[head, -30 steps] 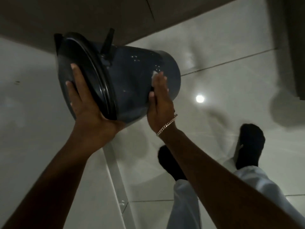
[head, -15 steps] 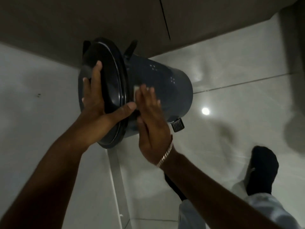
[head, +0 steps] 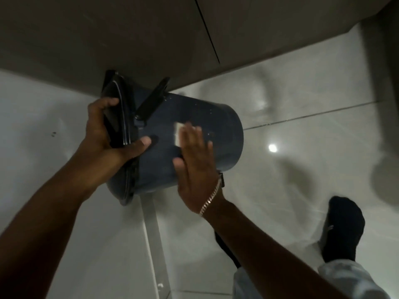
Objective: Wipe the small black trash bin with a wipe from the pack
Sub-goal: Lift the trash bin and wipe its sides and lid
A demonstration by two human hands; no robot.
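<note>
We hold the dark, glossy bin (head: 194,134) sideways, lid at nine o'clock. Left hand (head: 103,134) clamps the lid rim; right hand (head: 196,160) presses flat, fingers together, on the white wipe (head: 178,134).

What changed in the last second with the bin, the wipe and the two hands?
The right hand slid the wipe along the bin wall: from near the base to beside the lid, then back to mid-wall. The left hand shifted from lying flat on the lid to gripping its rim, thumb on the wall. Unchanged: the bin is held sideways above the floor, lid shut.
</note>
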